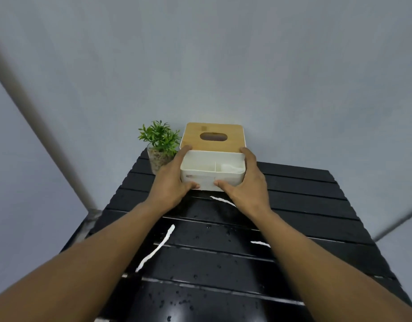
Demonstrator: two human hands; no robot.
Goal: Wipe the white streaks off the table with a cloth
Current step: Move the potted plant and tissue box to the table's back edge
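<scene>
A white tissue box (208,178) with a bamboo lid (212,137) stands at the far end of the black slatted table (305,205). My left hand (171,180) grips its left side and my right hand (244,184) grips its right side, thumbs on the front wall. The lid sits tilted back, showing a divided inside with some white material (230,168) in the right compartment. White streaks mark the wet tabletop: a long one (157,247) on the left, a short one (221,201) just before the box, another (259,243) beside my right forearm. No cloth is visible.
A small green plant in a clear pot (159,147) stands right beside the box on its left, touching my left hand's far side. A grey wall rises directly behind the table. Water droplets dot the near slats.
</scene>
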